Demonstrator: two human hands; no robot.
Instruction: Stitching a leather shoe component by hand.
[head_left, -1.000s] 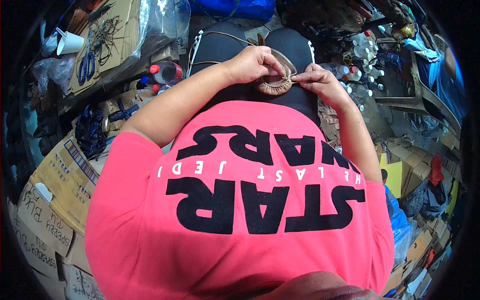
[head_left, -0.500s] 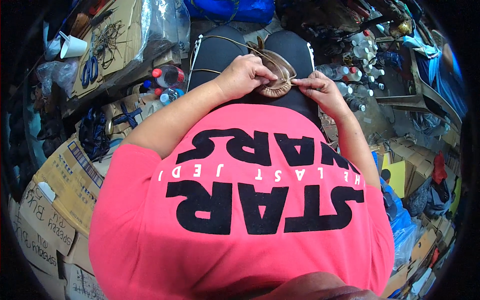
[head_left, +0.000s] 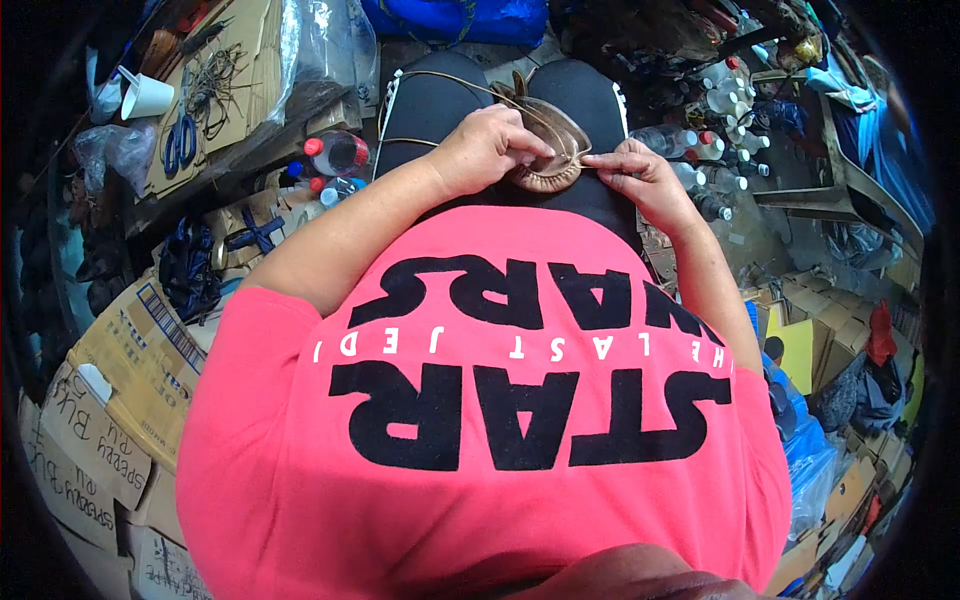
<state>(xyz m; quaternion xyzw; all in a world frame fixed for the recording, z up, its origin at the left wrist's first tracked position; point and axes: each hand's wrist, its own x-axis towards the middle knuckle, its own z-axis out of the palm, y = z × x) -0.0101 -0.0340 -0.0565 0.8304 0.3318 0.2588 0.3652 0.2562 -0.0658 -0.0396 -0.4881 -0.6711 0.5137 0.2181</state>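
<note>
A brown leather moccasin [head_left: 549,182] with a puckered, stitched toe lies on my lap between my thighs, its toe toward me. My left hand [head_left: 492,148] is closed over its left side, fingertips pinched at the opening and partly hiding it. My right hand [head_left: 647,180] pinches a thin tan cord [head_left: 585,161] close against the shoe's right edge. More of the cord loops over my left thigh; whether my left fingertips grip cord or leather is too small to tell apart.
At the left, blue-handled scissors [head_left: 180,143] and tangled cord [head_left: 215,85] lie on cardboard beside a white cup [head_left: 148,95]. Plastic bottles [head_left: 338,154] stand near my left leg; several more [head_left: 700,146] lie at the right. Cardboard boxes [head_left: 130,360] crowd the lower left.
My right hand has shifted very slightly at the shoe's edge. Both hands keep their pinches and the shoe stays in place.
</note>
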